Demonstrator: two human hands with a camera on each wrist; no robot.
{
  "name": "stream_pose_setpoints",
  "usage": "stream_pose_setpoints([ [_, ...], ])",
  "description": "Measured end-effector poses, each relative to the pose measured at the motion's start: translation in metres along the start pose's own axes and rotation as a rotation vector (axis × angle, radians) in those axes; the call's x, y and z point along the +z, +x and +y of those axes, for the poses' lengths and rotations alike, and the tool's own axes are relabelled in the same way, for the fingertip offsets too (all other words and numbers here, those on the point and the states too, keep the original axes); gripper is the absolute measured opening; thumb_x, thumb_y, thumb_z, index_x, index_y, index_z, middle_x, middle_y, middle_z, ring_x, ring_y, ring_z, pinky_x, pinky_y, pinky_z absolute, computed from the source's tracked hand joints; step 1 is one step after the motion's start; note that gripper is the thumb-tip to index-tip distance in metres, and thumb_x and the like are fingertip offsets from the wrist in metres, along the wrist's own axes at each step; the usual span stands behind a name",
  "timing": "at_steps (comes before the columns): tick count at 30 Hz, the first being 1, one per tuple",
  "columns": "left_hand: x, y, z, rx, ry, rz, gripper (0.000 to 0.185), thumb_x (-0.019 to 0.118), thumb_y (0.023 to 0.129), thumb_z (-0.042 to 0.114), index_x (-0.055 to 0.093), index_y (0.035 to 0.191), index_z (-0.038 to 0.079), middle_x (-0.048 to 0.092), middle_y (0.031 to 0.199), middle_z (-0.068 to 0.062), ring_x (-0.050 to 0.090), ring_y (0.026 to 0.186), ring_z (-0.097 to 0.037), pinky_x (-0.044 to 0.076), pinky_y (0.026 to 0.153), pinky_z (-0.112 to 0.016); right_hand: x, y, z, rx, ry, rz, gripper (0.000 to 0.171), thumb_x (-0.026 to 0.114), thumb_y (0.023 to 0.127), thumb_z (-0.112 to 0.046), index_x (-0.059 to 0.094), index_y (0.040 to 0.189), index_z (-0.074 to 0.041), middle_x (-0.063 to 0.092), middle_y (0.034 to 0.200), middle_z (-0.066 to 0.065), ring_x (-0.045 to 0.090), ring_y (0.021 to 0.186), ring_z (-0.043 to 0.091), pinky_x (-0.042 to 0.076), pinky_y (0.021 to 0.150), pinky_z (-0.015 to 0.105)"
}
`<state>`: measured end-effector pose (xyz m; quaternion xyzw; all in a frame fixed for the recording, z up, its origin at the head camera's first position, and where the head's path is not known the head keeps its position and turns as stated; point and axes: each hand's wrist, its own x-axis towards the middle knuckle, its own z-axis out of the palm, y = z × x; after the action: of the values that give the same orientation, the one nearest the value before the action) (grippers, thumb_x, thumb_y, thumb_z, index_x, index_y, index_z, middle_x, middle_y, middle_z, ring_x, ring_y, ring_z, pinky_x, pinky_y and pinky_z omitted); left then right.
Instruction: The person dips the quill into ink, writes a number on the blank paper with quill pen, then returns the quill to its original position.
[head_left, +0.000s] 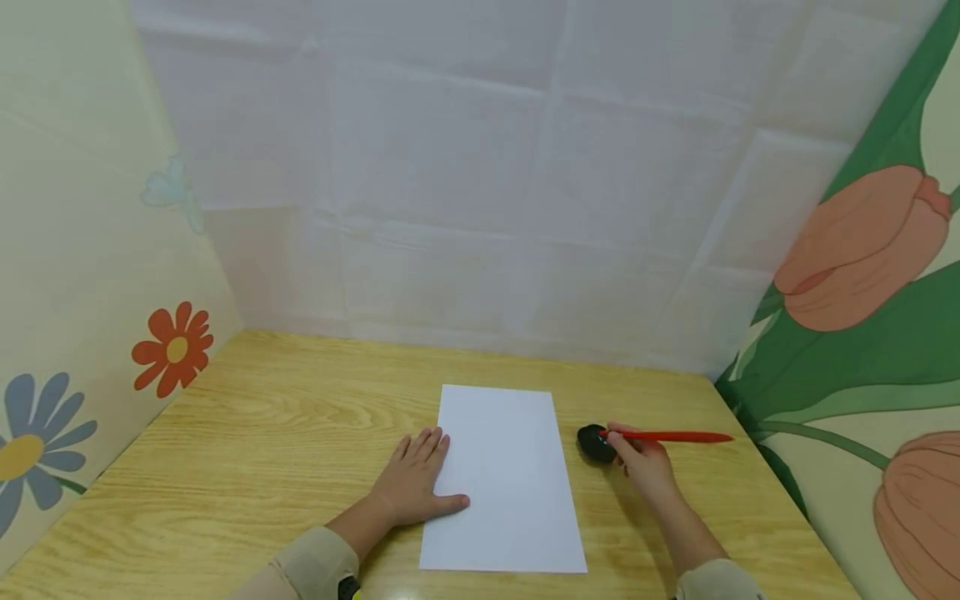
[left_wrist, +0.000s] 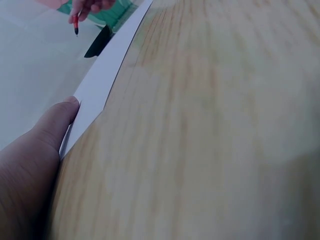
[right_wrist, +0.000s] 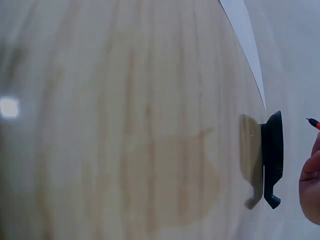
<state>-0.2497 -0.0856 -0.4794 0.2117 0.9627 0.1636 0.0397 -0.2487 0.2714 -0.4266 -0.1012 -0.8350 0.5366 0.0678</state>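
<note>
Resting flat, fingers straight, the left hand [head_left: 417,479] is pressing 1 white sheet [head_left: 504,479]; the right hand [head_left: 643,461] is pinching 1 red pen [head_left: 675,436] over a black object [head_left: 595,442] beside its fingertips.

Light wooden table [head_left: 262,433], creased white sheet backdrop [head_left: 480,183], flower-patterned wall left [head_left: 75,333], tulip-patterned wall right [head_left: 885,292]

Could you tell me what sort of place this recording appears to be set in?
Probably a small writing desk in a screened-off corner: a wooden table carries a white sheet of paper, with flower-printed panels at the sides. The right hand holds a red pen.
</note>
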Motion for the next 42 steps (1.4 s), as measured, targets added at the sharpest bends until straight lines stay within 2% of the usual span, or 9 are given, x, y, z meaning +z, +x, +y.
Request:
stream_pose_setpoints([
  [8, 0.004, 0.001, -0.002, 0.01, -0.002, 0.01, 0.108, 0.051, 0.081, 0.078, 0.026, 0.154, 0.002, 0.022, 0.162, -0.016, 0.016, 0.152, -0.033, 0.009, 0.122, -0.057, -0.001, 0.003, 0.001, 0.029, 0.053, 0.003, 0.04, 0.064, 0.095, -0.019, 0.062, 0.129, 0.001, 0.046, 0.059, -0.006, 0.044, 0.058, 0.009, 0.038, 0.057, 0.022],
  [13, 0.006, 0.002, -0.004, 0.021, -0.01, 0.023, 0.11, 0.051, 0.08, 0.079, 0.027, 0.154, 0.001, 0.023, 0.162, -0.018, 0.017, 0.152, -0.034, 0.009, 0.121, -0.058, -0.002, 0.007, 0.004, 0.091, 0.076, 0.017, 0.041, 0.068, 0.092, -0.022, 0.064, 0.127, -0.001, 0.049, 0.061, -0.009, 0.045, 0.058, 0.006, 0.04, 0.058, 0.02],
  [21, 0.005, 0.001, -0.004, 0.006, -0.002, 0.016, 0.109, 0.051, 0.081, 0.079, 0.026, 0.154, 0.002, 0.022, 0.162, -0.017, 0.016, 0.152, -0.033, 0.009, 0.122, -0.057, -0.005, 0.011, 0.006, 0.137, 0.006, -0.003, 0.044, 0.068, 0.09, -0.026, 0.063, 0.127, -0.002, 0.049, 0.063, -0.008, 0.045, 0.06, 0.008, 0.04, 0.057, 0.022],
  [26, 0.003, 0.0, -0.003, 0.009, -0.008, 0.009, 0.109, 0.052, 0.081, 0.079, 0.026, 0.154, 0.002, 0.022, 0.162, -0.017, 0.016, 0.152, -0.034, 0.009, 0.122, -0.057, -0.006, 0.014, 0.009, 0.134, 0.016, -0.014, 0.042, 0.068, 0.09, -0.023, 0.064, 0.126, -0.001, 0.047, 0.062, -0.011, 0.041, 0.058, 0.006, 0.037, 0.055, 0.02],
  [30, 0.001, -0.002, 0.0, 0.003, -0.011, -0.002, 0.108, 0.052, 0.082, 0.077, 0.026, 0.154, 0.002, 0.021, 0.163, -0.017, 0.016, 0.152, -0.033, 0.009, 0.122, -0.057, -0.005, 0.015, 0.012, 0.105, 0.004, -0.013, 0.038, 0.069, 0.089, -0.02, 0.067, 0.122, 0.0, 0.061, 0.072, -0.011, 0.046, 0.064, 0.003, 0.04, 0.059, 0.017],
  [33, -0.001, -0.003, 0.002, -0.004, -0.007, -0.007, 0.107, 0.052, 0.082, 0.077, 0.026, 0.154, 0.002, 0.021, 0.163, -0.017, 0.016, 0.152, -0.033, 0.01, 0.122, -0.056, -0.004, 0.017, 0.013, 0.07, -0.057, -0.014, 0.035, 0.069, 0.09, -0.019, 0.069, 0.119, 0.0, 0.074, 0.096, 0.003, 0.05, 0.074, 0.002, 0.042, 0.066, 0.014],
  [36, -0.002, -0.004, 0.003, -0.007, -0.003, -0.005, 0.107, 0.051, 0.082, 0.077, 0.027, 0.154, 0.002, 0.022, 0.162, -0.017, 0.017, 0.152, -0.033, 0.011, 0.122, -0.056, -0.003, 0.018, 0.014, 0.045, -0.112, -0.021, 0.033, 0.067, 0.09, -0.018, 0.069, 0.118, 0.0, 0.069, 0.121, 0.016, 0.053, 0.084, 0.003, 0.043, 0.072, 0.014],
  [39, -0.002, -0.003, 0.004, -0.009, -0.004, -0.002, 0.107, 0.051, 0.082, 0.077, 0.027, 0.154, 0.002, 0.022, 0.162, -0.017, 0.017, 0.152, -0.033, 0.011, 0.122, -0.056, -0.003, 0.018, 0.016, 0.039, -0.132, -0.027, 0.033, 0.066, 0.09, -0.017, 0.069, 0.118, 0.001, 0.066, 0.125, 0.019, 0.053, 0.088, 0.001, 0.043, 0.073, 0.013],
  [42, -0.002, -0.003, 0.004, -0.009, -0.009, -0.003, 0.107, 0.052, 0.082, 0.077, 0.027, 0.154, 0.002, 0.022, 0.162, -0.017, 0.017, 0.152, -0.033, 0.011, 0.122, -0.056, -0.004, 0.017, 0.015, 0.051, -0.11, -0.039, 0.034, 0.066, 0.091, -0.017, 0.069, 0.119, 0.001, 0.071, 0.116, 0.017, 0.054, 0.078, 0.001, 0.043, 0.067, 0.015],
])
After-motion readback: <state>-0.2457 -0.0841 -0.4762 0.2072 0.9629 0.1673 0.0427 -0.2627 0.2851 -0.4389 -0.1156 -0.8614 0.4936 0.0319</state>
